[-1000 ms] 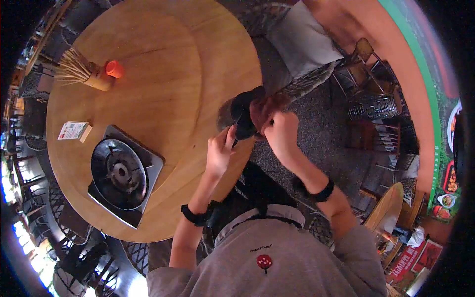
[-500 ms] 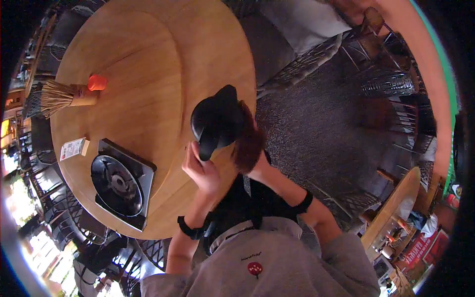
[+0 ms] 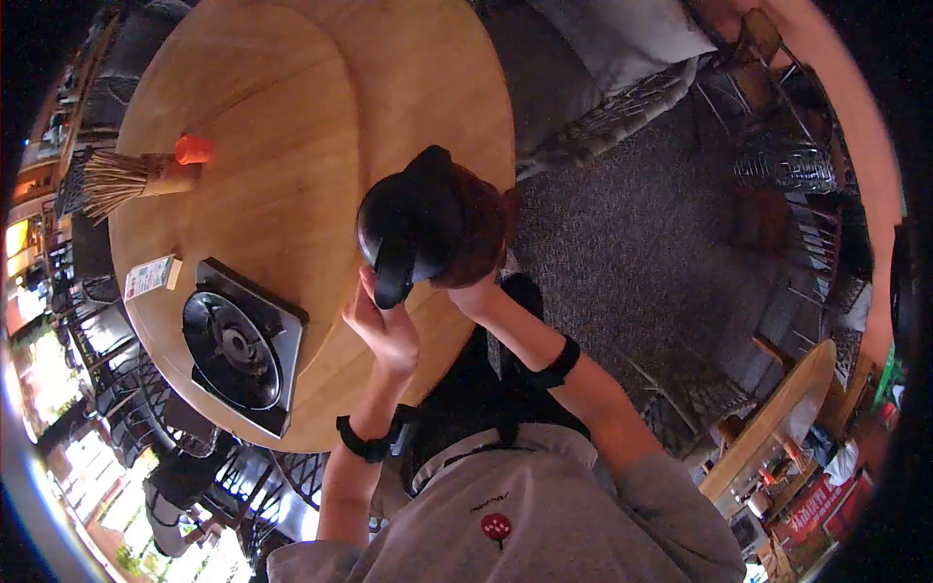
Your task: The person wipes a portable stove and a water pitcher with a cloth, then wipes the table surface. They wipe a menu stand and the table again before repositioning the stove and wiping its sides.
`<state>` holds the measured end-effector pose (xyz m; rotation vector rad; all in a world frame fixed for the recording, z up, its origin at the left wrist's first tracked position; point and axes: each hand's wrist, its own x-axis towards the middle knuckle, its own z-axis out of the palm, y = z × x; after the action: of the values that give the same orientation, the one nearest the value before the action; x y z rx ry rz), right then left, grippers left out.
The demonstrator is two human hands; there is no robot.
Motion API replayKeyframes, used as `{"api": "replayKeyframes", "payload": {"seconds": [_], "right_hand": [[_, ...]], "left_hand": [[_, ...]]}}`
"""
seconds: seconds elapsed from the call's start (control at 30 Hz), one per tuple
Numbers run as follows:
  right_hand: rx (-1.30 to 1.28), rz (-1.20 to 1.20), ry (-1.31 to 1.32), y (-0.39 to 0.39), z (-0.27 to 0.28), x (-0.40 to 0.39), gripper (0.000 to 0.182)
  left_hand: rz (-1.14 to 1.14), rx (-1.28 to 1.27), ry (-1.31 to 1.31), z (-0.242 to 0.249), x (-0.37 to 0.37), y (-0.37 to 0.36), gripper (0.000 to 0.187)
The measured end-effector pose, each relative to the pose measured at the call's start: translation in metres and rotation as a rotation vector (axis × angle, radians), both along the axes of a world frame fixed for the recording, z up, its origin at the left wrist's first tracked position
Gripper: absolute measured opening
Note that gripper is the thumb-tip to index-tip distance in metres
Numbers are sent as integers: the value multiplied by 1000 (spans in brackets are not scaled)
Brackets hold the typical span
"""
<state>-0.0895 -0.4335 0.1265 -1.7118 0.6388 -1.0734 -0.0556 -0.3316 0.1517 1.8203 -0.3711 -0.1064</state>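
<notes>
A jug (image 3: 398,219) with a black lid, spout and handle is tilted above the near edge of the round table, its top facing left. My left hand (image 3: 384,325) is closed around its black handle. My right hand (image 3: 474,294) is at the jug's lower right side, with its fingers mostly hidden behind it. A reddish-brown cloth (image 3: 486,228) appears to lie against the jug's body by that hand. Where cloth ends and body begins is hard to tell in the dim light.
On the round wooden table (image 3: 428,68) stand a portable gas stove (image 3: 238,350), a small card stand (image 3: 151,278), a holder of thin sticks (image 3: 170,175) and an orange cup (image 3: 193,149). Woven chairs surround it. Another wooden table (image 3: 777,428) is at lower right.
The jug has moved slightly left and turned, showing more of its reddish-brown side. My right hand has moved left and in under it. My left hand keeps its hold on the handle.
</notes>
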Motion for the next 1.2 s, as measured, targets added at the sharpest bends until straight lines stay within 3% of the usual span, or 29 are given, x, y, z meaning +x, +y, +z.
{"api": "replayKeyframes", "payload": {"seconds": [0.1,0.2,0.27,0.37,0.43,0.47,0.53,0.67,0.8,0.87,1.0,1.2], "right_hand": [[319,86,-170,0,2,0,56],[519,271,-92,-19,-18,2,41],[172,353,0,-34,-17,-2,34],[50,486,31,-45,-22,-11,29],[354,570,-53,-43,-13,-10,30],[631,597,-128,-40,-4,-11,31],[830,598,-122,-37,0,-13,31],[509,632,74,-40,-5,-18,31],[625,665,8,-42,-5,-21,38],[737,673,-167,-40,-12,-20,42],[888,724,-66,-52,-21,-18,46],[634,728,137,-63,-60,-25,40]], "left_hand": [[-35,79,20,8,1,3,37],[-54,120,62,12,1,3,39],[-61,123,158,6,6,11,41],[-221,57,-5,-16,26,29,41],[-323,104,-155,-19,42,39,40],[-353,115,-180,-19,44,39,39],[-387,103,-171,-11,46,35,38],[-497,35,-209,9,56,19,37],[-664,94,-178,10,70,15,36],[-610,7,-258,3,69,12,31],[-688,-23,-236,-4,76,13,31],[-770,-115,-221,-9,90,-11,32]]}}
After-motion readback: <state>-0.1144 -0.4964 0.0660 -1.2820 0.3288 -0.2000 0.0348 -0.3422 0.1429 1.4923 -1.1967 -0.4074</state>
